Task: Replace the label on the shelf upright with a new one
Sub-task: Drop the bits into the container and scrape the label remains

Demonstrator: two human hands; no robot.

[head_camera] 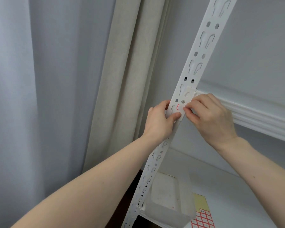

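A white perforated shelf upright [200, 51] runs diagonally from top right to bottom centre. A pale translucent label [183, 102] with a red mark sticks on it at mid-height. My left hand [160, 122] grips the upright from the left, its thumb pressed on the label's lower edge. From the right, my right hand [211, 116] pinches the label's right edge with its fingertips. A sheet of red-bordered labels [202, 219] lies on the shelf at the bottom.
A translucent plastic bin [168, 199] stands on the white shelf [229, 195] beside the upright. A yellow sheet [200, 199] lies under the label sheet. Beige and grey curtains [122, 79] hang at the left. A grey wall with white moulding [260, 116] is behind.
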